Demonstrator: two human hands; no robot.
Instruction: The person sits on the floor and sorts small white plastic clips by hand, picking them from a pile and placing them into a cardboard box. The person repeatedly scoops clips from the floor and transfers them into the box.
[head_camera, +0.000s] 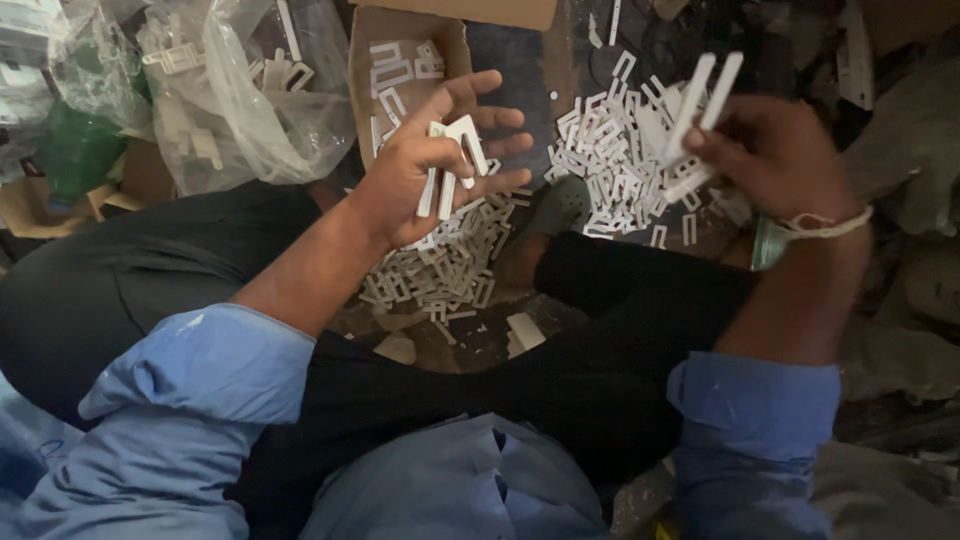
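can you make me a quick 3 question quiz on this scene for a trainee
1. True or false: the left hand holds a white U-shaped plastic piece.
2. What does the right hand hold?
A. a long white forked piece
B. a green bottle
C. a pair of scissors
3. Fill in: more white pieces lie in an open ______ box past the left hand.

Key
1. True
2. A
3. cardboard
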